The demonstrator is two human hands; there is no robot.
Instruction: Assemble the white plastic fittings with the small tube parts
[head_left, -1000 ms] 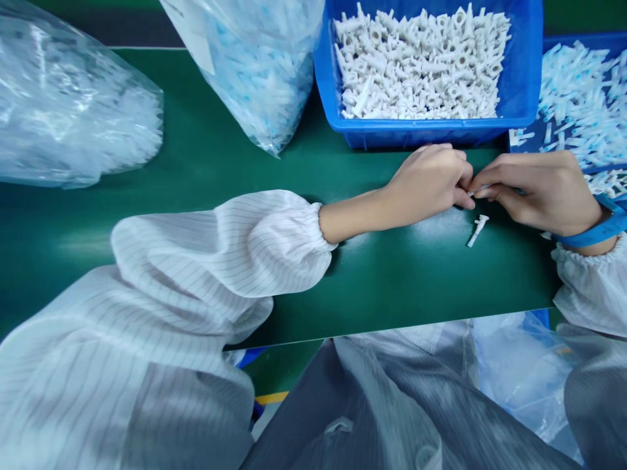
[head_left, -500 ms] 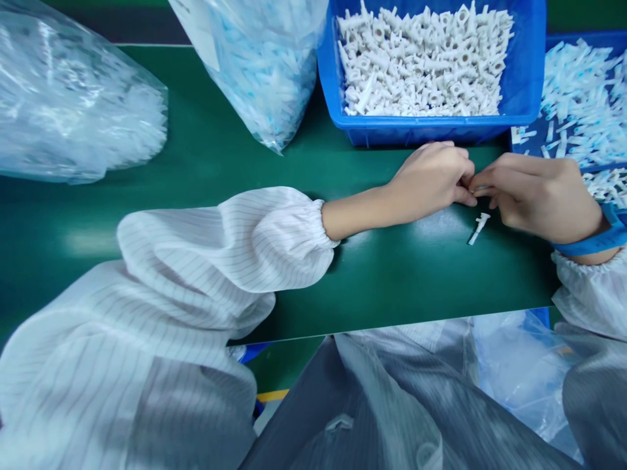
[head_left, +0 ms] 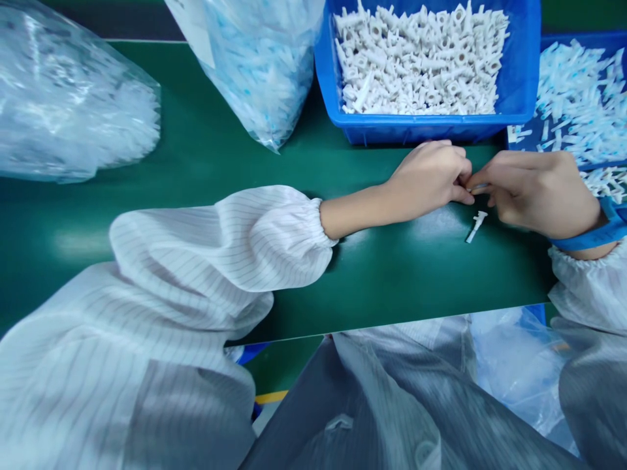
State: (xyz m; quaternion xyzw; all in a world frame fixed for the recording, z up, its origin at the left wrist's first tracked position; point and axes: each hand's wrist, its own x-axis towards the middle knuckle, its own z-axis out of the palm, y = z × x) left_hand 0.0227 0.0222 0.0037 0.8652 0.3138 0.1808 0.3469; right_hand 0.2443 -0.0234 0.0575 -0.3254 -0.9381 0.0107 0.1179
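Note:
My left hand (head_left: 437, 175) and my right hand (head_left: 539, 192) meet fingertip to fingertip just in front of a blue bin (head_left: 431, 124). Both are closed in a pinch, and whatever lies between the fingers is mostly covered by them. A blue band (head_left: 595, 232) circles my right wrist. Below the fingertips, a small white plastic fitting (head_left: 475, 226) with a tube-like end lies loose on the green work surface (head_left: 392, 274). Many white plastic fittings (head_left: 421, 62) of a similar kind fill the blue bin.
A blue tray (head_left: 526, 140) at the right holds pale blue-tipped pieces (head_left: 582, 98), with white pieces (head_left: 607, 181) below it. Two clear bags stand at the back: one with bluish parts (head_left: 267, 78), one with clear parts (head_left: 83, 104). The table's near edge (head_left: 392, 324) borders my lap.
The whole view has shifted very slightly to the left. My hands keep the same pinched pose, and the loose fitting lies where it was.

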